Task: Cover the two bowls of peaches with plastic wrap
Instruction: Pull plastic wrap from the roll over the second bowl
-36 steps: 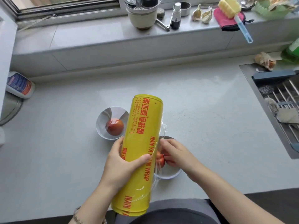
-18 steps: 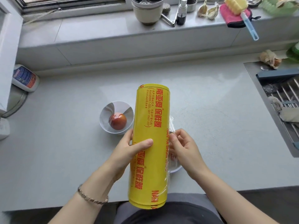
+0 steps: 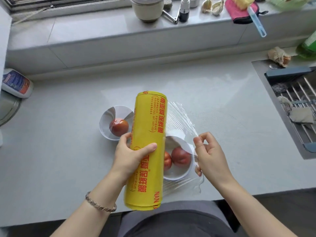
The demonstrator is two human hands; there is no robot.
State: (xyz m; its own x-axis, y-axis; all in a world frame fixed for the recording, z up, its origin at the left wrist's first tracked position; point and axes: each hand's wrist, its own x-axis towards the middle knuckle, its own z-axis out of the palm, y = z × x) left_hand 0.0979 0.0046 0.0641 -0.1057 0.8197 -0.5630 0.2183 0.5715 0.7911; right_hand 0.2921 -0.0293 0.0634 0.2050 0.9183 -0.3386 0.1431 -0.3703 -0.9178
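Grey clothing at bottom edge, person up against the counter. Chain bracelet on left wrist. Left hand grips the yellow plastic wrap roll around its middle, thumb on top, fingers curled behind; roll is held above the counter, pointing away from the person, near end over the counter edge. Right hand pinches the edge of the film sheet, thumb and forefinger clamped at the top, lower fingers curled on the film lower down. Film is stretched from the roll's right side out to that hand, taut with streaks, lying over the near bowl. Near bowl is white, on the counter between the two hands, partly hidden by the roll, two peaches inside, seen through the film. Cannot tell if the film touches the rim. Far bowl, white, just left of the roll, one peach in it, uncovered. Labelled bottle lying at far left. Sink with rack at right, crumpled scrap at its far corner, green bottle beyond. Window ledge at back: cup, spray bottle, garlic, pink cloth, blue-handled brush.
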